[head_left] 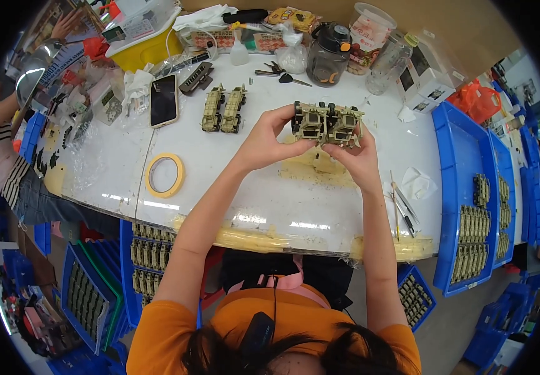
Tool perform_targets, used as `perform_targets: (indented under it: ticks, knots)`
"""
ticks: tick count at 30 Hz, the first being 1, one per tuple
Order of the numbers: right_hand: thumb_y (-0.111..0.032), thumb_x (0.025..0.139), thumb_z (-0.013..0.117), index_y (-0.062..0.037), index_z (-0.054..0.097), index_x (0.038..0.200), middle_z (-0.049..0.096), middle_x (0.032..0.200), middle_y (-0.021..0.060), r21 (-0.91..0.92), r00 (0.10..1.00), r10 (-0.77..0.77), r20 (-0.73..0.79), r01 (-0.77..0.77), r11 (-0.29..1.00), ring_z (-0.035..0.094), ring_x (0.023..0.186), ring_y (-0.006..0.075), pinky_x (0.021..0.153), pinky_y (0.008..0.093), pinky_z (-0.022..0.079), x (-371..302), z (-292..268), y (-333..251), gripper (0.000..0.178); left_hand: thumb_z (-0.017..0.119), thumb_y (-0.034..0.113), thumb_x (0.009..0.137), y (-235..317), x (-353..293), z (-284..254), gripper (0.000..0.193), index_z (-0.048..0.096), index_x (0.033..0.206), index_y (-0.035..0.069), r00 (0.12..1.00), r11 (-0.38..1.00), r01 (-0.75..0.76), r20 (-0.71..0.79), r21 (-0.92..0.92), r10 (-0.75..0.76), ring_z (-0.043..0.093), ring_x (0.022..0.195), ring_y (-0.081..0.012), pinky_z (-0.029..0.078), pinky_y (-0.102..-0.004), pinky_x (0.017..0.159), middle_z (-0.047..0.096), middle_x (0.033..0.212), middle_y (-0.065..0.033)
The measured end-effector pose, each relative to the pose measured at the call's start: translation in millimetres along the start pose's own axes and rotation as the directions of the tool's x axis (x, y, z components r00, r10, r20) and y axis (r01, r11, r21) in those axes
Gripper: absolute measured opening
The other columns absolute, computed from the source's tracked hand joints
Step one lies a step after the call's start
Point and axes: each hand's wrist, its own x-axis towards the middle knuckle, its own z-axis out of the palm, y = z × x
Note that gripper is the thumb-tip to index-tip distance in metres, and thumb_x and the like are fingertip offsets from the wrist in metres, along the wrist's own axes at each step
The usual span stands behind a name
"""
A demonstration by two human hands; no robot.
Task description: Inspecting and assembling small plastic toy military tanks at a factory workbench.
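Observation:
Two tan model military trucks are held side by side above the white table. My left hand is closed round the left one, its thumb along the near edge. On the other side, my right hand grips the right one with thumb and fingers. Both models show dark wheels and angular cabs. Two similar tan model trucks stand next to each other on the table, left of my hands. A yellowish stained patch of tape covers the tabletop below the held pair.
A tape roll and a phone lie left. Tweezers and thin tools lie right, beside a blue tray holding rows of model trucks. Keys and a dark jug are at the back. Another person sits far left.

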Motion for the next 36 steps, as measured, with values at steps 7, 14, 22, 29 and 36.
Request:
perform_targets:
  ticks: [7,14,22,29,36]
  knots:
    - [0.008,0.068,0.065,0.0004,0.054,0.111,0.055,0.107,0.0061,0.0,1.0,-0.02,0.013,0.02,1.0,0.052,0.096,0.0172,0.089,0.027,0.039,-1.2,-0.5,0.9,0.045,0.067,0.004,0.066,-2.2,-0.8,-0.2,0.035,0.061,0.1,0.001,1.0,1.0,-0.01,0.008,0.003,0.01,0.053,0.085,-0.0136,0.04,-0.0257,0.086,0.065,0.093,-0.0048]
    - [0.009,0.067,0.065,0.0009,0.054,0.11,0.054,0.107,0.0059,-0.01,1.0,-0.022,0.018,0.022,1.0,0.052,0.095,0.0176,0.089,0.027,0.038,-1.2,1.2,-3.3,0.045,0.067,0.004,0.066,-0.9,-1.8,0.1,0.036,0.06,0.101,0.001,1.0,1.0,-0.024,0.008,0.006,0.024,0.053,0.084,-0.0134,0.04,-0.0253,0.086,0.064,0.093,-0.0042]
    - [0.009,0.066,0.065,0.001,0.055,0.108,0.053,0.105,0.0056,-0.019,1.0,-0.02,0.016,0.02,1.0,0.051,0.095,0.0178,0.088,0.0267,0.038,-0.8,-0.3,-2.5,0.044,0.067,0.004,0.066,0.1,-0.9,-0.5,0.036,0.06,0.101,0.001,1.0,1.0,-0.021,0.023,0.018,0.021,0.052,0.083,-0.0131,0.04,-0.025,0.085,0.064,0.092,-0.004]
    - [0.009,0.066,0.065,0.0009,0.055,0.107,0.053,0.104,0.0054,-0.014,1.0,-0.007,0.018,0.008,1.0,0.051,0.094,0.0176,0.087,0.0264,0.038,-0.7,0.4,-4.4,0.043,0.067,0.004,0.066,0.7,-1.3,-0.1,0.035,0.06,0.1,0.001,1.0,1.0,-0.013,0.018,0.008,0.013,0.052,0.082,-0.0129,0.04,-0.0251,0.086,0.064,0.092,-0.0038]
    - [0.008,0.066,0.065,0.0007,0.056,0.107,0.054,0.103,0.0053,-0.009,0.999,-0.032,0.01,0.032,0.999,0.052,0.093,0.0173,0.087,0.0264,0.039,-0.7,1.8,-4.0,0.043,0.067,0.004,0.066,1.5,-1.1,-0.4,0.034,0.061,0.1,0.001,1.0,1.0,-0.015,0.022,0.019,0.015,0.052,0.082,-0.0128,0.04,-0.0256,0.086,0.064,0.092,-0.0037]
